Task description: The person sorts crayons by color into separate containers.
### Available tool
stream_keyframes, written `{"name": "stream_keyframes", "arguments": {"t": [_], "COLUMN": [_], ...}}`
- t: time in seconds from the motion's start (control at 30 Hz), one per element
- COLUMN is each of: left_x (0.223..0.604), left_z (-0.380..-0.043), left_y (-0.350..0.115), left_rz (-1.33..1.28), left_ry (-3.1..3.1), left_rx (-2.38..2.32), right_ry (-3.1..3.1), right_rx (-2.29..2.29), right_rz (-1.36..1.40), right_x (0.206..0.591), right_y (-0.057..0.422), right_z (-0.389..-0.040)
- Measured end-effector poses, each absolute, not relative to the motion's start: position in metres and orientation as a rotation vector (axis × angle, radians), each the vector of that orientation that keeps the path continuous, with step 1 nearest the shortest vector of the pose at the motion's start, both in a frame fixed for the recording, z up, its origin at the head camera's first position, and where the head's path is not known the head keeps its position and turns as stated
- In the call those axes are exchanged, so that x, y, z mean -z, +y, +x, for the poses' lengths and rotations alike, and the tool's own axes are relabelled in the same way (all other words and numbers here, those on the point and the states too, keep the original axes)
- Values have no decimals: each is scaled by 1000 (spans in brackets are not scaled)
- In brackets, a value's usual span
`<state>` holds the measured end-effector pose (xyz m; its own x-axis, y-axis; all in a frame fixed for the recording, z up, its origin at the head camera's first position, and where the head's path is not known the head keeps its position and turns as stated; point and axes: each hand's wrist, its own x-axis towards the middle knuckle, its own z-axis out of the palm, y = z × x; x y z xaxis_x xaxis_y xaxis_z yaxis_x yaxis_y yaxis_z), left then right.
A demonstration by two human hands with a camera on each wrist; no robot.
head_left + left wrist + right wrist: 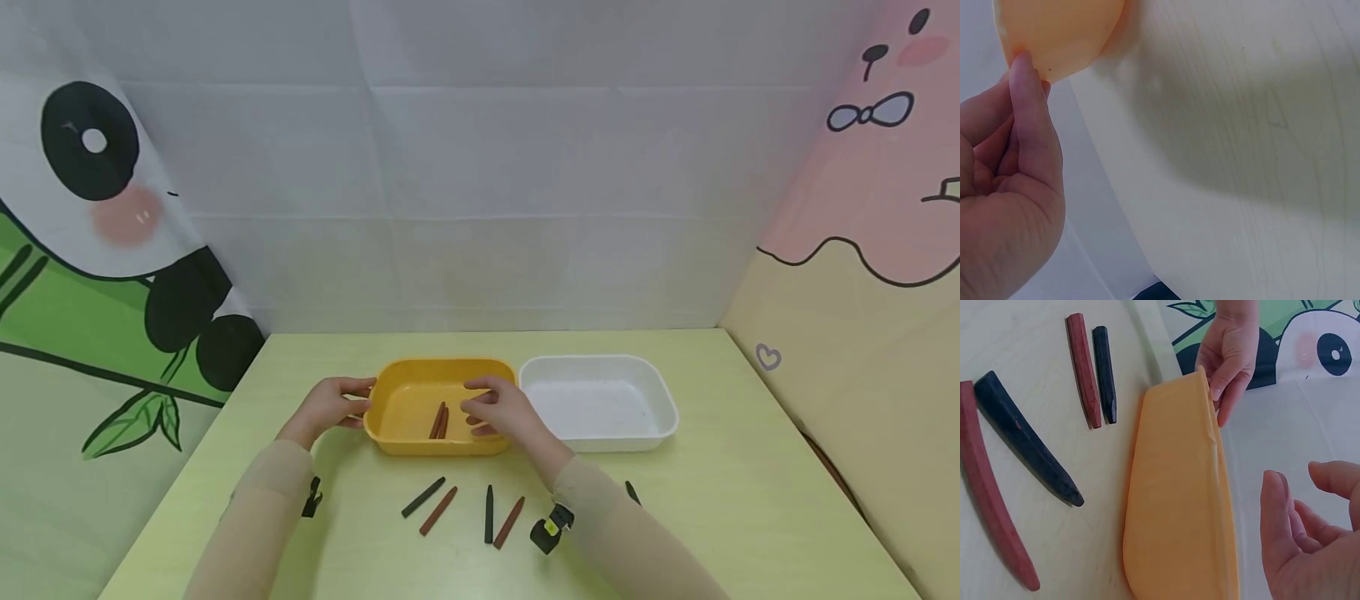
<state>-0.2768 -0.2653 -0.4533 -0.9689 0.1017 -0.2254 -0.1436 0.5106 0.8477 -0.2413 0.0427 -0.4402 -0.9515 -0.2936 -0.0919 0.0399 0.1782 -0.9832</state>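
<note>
My left hand (327, 408) pinches the left end of a yellow tray (442, 447) between thumb and fingers; the left wrist view shows the thumb on the tray's outer wall. Above the tray's right part hovers my right hand (508, 410), thumb and fingers apart, holding nothing. Inside the tray lie a few red-brown crayons (439, 422), close together. In front of it on the table are a dark crayon (423, 497) beside a red-brown crayon (438, 511), and another dark crayon (489, 514) beside another red-brown crayon (509, 522).
A white tray (600, 445) stands directly right of the yellow one. Another dark crayon (632, 492) is partly hidden by my right sleeve. The pale yellow table (750, 483) meets a white cloth backdrop behind and printed cloths at both sides.
</note>
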Motion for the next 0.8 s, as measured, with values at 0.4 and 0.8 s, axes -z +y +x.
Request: {"name": "stream_keyframes", "arguments": {"t": [0.4,0.8], "left_x": [451,454], "left_z": [-275,-276], "left_y": [-262,-263], "left_rz": [-27,-15], "left_ry": [2518,2520], "left_rx": [-1422,-1433], "right_ry": [2118,2079], "right_rx": [1880,1887], "right_rz": [-319,-353], "right_x": [442,446], "right_y": [69,91], "right_z": [-228,-218]}}
